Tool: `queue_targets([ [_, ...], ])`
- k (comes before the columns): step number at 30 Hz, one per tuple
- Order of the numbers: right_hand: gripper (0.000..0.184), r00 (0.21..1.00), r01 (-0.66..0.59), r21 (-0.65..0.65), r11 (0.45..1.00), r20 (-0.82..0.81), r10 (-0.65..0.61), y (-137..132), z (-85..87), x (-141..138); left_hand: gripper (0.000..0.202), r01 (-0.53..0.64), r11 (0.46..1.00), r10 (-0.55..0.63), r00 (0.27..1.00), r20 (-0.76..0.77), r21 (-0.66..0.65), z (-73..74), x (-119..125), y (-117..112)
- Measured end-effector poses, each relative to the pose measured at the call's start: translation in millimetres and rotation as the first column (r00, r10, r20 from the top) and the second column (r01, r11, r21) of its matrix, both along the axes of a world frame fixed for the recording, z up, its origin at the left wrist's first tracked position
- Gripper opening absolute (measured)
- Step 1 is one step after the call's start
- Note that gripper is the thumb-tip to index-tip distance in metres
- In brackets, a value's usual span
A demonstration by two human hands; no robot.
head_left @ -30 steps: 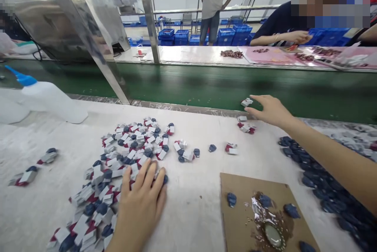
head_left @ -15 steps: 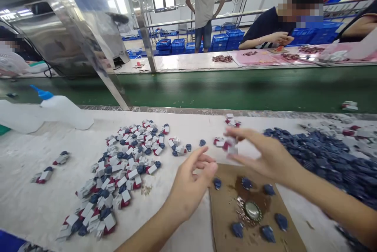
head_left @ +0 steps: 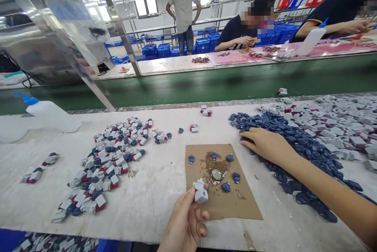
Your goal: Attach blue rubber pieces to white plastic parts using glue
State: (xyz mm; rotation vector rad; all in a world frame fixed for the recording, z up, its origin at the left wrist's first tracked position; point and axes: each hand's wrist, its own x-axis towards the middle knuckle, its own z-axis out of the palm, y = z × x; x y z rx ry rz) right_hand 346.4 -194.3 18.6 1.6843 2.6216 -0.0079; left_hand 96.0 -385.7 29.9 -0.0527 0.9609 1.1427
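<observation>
My left hand (head_left: 188, 218) pinches a small light-grey plastic piece (head_left: 201, 193) with blocky tabs, over the near-left edge of a brown cardboard sheet (head_left: 203, 212). My right hand (head_left: 263, 144) is at the left edge of a heap of dark blue plastic pieces (head_left: 294, 138), thumb and fingers closed around one dark blue piece (head_left: 246, 139). On the cardboard, several blue pieces (head_left: 236, 177) lie around an upturned bottle cap (head_left: 217, 174) amid a wet brown stain. A few thin metal pins (head_left: 240, 194) lie near its right side.
Assembled grey, red and blue pieces (head_left: 112, 161) spread on the left. A heap of grey pieces (head_left: 338, 122) lies far right. White bottles (head_left: 53, 116) lie at the left; a green conveyor (head_left: 182, 83) runs behind. Co-workers (head_left: 240, 28) sit across it; a blue bin (head_left: 59, 242) stands below.
My right hand has moved right to the blue heap, no longer holding the grey-and-red piece. My left hand, empty before, has come nearer and now holds a grey piece. The view has shifted.
</observation>
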Motion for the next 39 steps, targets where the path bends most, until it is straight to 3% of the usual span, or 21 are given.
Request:
queue_targets([
  [3,0.018,0.987,-0.03,-0.086,0.996,0.155,0.043,14,0.6,-16,0.016,-0.072,0.996,0.074,0.996,-0.04,0.045,2.7,-8,-1],
  [6,0.025,0.959,-0.007,-0.16,0.987,0.28,0.053,25,2.7,-27,0.005,-0.126,0.991,0.129,0.988,-0.079,0.042,6.4,-20,-1],
  [15,0.024,0.896,0.011,-0.224,0.975,0.434,0.089,48,22.1,-20,0.013,-0.129,0.991,0.131,0.981,-0.142,0.028,-1.8,-35,-6],
  [20,0.018,0.885,-0.084,-0.291,0.953,0.418,0.206,42,32.3,-16,0.029,-0.107,0.991,0.119,0.982,-0.147,0.085,-9.7,-35,-8],
  [28,0.02,0.924,-0.147,-0.192,0.97,0.323,0.204,32,24.6,-24,0.037,-0.073,0.989,0.089,0.989,-0.122,0.129,-21.4,-37,-8],
  [33,0.015,0.963,-0.18,-0.177,0.968,0.167,0.21,19,21.8,-28,0.039,-0.071,0.991,0.086,0.988,-0.13,0.116,-18.9,-37,-7],
  [35,0.006,0.97,-0.202,-0.196,0.96,0.098,0.224,11,16.4,-30,0.039,-0.072,0.992,0.086,0.987,-0.134,0.108,-16.5,-37,-7],
  [39,0.007,0.967,-0.241,-0.257,0.936,0.018,0.253,3,5.7,-32,0.036,-0.066,0.992,0.08,0.987,-0.136,0.106,-13.4,-37,-5],
])
